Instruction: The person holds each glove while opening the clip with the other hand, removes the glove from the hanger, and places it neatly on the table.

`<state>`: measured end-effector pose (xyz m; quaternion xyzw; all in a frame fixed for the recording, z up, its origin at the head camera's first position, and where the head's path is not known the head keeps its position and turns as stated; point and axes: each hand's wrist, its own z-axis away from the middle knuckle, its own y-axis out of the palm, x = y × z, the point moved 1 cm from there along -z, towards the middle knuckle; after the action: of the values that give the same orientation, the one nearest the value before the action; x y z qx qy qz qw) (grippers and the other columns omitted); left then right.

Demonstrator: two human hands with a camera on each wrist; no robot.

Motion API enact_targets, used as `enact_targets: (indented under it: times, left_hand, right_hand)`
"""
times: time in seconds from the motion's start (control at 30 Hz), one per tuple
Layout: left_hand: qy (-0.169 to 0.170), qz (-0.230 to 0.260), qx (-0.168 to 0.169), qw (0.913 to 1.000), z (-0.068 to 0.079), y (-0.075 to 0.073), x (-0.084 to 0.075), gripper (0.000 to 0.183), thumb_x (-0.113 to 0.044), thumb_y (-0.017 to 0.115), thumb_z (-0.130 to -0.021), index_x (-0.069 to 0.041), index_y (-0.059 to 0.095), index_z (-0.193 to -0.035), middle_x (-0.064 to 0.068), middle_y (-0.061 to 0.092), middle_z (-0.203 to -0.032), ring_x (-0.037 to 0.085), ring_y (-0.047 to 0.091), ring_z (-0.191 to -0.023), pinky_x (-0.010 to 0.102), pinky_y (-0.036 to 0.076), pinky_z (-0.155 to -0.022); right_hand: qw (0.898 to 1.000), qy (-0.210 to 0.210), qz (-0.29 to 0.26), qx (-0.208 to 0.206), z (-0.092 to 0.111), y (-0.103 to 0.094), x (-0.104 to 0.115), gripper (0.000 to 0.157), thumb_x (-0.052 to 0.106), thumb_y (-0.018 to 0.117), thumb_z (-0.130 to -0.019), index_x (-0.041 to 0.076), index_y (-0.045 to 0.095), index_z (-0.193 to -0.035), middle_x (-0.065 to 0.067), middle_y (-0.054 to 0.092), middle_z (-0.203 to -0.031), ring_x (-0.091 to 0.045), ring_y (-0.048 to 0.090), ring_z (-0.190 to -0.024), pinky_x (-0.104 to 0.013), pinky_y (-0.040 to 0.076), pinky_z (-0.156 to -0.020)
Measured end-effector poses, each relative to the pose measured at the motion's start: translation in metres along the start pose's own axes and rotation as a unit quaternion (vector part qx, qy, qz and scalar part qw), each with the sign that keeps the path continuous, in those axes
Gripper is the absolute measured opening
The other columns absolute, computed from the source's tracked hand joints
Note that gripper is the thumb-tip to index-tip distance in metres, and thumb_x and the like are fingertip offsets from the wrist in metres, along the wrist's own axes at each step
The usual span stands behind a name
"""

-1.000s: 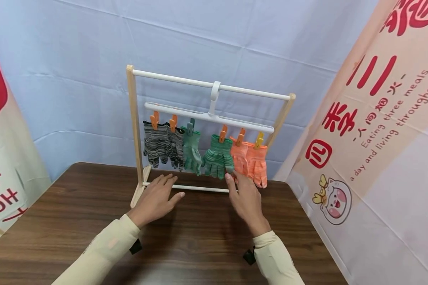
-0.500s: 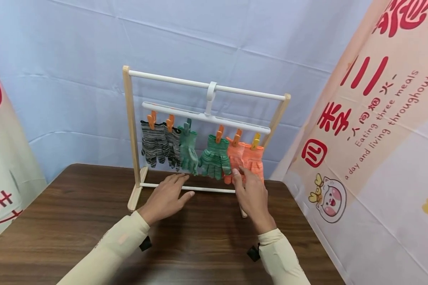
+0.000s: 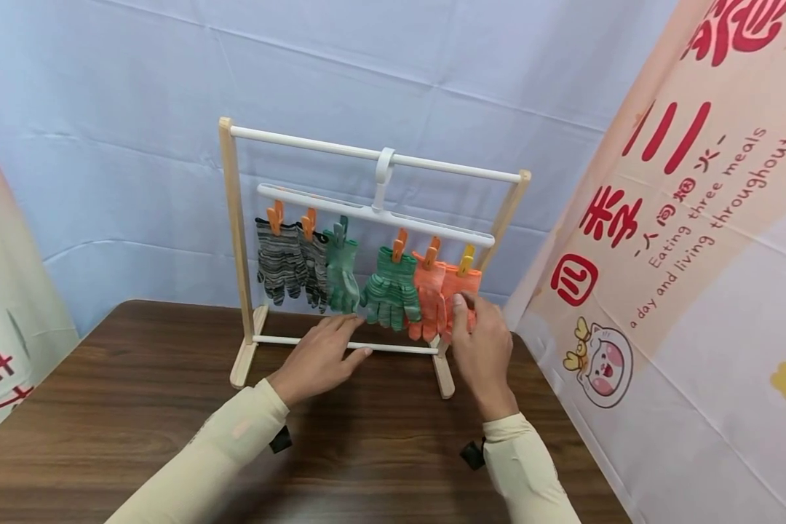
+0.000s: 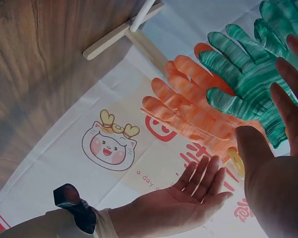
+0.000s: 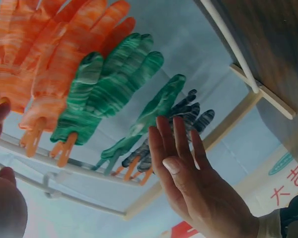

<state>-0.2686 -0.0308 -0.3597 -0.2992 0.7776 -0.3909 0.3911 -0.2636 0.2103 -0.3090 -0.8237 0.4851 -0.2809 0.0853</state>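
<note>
Three pairs of small knit gloves hang from a white hanger (image 3: 432,227). At left are black-grey gloves (image 3: 282,262), with green gloves (image 3: 393,295) in the middle and orange gloves (image 3: 427,302) at right. Clothespins hold their cuffs, among them a yellow clothespin (image 3: 466,260) on the rightmost orange glove (image 3: 455,282). My right hand (image 3: 483,342) is at that glove, overlapping its lower part; its fingers look extended in the left wrist view. My left hand (image 3: 321,356) has its fingers extended just below the left green glove (image 3: 343,284), thumb apart.
A wooden rack with a white top rod (image 3: 301,142) bears the hanger and stands on the dark wooden table (image 3: 367,451). Its lower rod (image 3: 393,348) runs behind my hands. A pale cloth (image 3: 137,182) hangs behind, and a printed banner (image 3: 596,364) borders the right side.
Both hands have moved to the right. My right hand has gone from beside the green glove to the rightmost orange glove; my left has gone from below the black-grey gloves to below a green one.
</note>
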Motion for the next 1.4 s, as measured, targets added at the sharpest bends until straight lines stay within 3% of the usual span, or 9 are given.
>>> enact_targets:
  times: [0.13,0.23,0.47,0.9,1.4]
  left_hand:
    - [0.005,-0.002,-0.002,1.0000,-0.001,-0.001,-0.004,0.058,-0.047,0.049,-0.091,-0.012,0.043,-0.136,0.007,0.044,-0.136,0.027,0.039,-0.125,0.048,0.032,-0.100]
    - [0.005,-0.009,-0.001,0.9999,-0.003,-0.002,-0.007,0.058,-0.047,0.050,-0.091,-0.012,0.043,-0.136,0.007,0.044,-0.136,0.026,0.039,-0.125,0.047,0.032,-0.100]
    - [0.010,-0.004,0.004,0.9999,-0.006,-0.004,-0.018,0.058,-0.047,0.049,-0.091,-0.013,0.042,-0.137,0.006,0.042,-0.138,0.024,0.038,-0.127,0.048,0.031,-0.100]
    - [0.050,0.001,-0.004,0.9988,-0.012,-0.006,-0.037,0.056,-0.045,0.049,-0.092,-0.012,0.042,-0.137,0.005,0.042,-0.137,0.023,0.038,-0.127,0.045,0.031,-0.101]
    - [0.104,0.015,-0.002,0.9945,-0.029,-0.004,-0.070,0.055,-0.043,0.049,-0.093,-0.011,0.041,-0.137,0.005,0.043,-0.137,0.022,0.040,-0.125,0.041,0.035,-0.099]
  right_hand:
    - [0.998,-0.016,-0.014,-0.059,-0.010,-0.003,-0.002,0.031,0.029,0.055,-0.091,0.003,0.065,-0.104,-0.013,0.063,-0.097,-0.030,0.054,-0.091,-0.046,0.041,-0.074]
    - [0.997,-0.014,-0.025,-0.074,-0.017,-0.003,-0.005,0.031,0.026,0.057,-0.090,0.001,0.062,-0.108,-0.016,0.060,-0.103,-0.033,0.050,-0.098,-0.046,0.039,-0.080]
    - [0.998,0.017,-0.044,-0.041,-0.028,0.002,-0.008,0.042,0.032,0.059,-0.089,0.001,0.058,-0.117,-0.016,0.056,-0.111,-0.031,0.047,-0.106,-0.046,0.036,-0.087]
    - [0.997,0.025,-0.068,0.003,-0.038,0.010,-0.003,0.040,0.029,0.060,-0.089,0.001,0.057,-0.117,-0.015,0.059,-0.104,-0.030,0.051,-0.096,-0.044,0.038,-0.082]
    - [0.997,0.011,-0.073,0.001,-0.041,0.009,-0.003,0.037,0.025,0.056,-0.091,-0.002,0.057,-0.116,-0.015,0.062,-0.099,-0.031,0.053,-0.096,-0.044,0.037,-0.084]
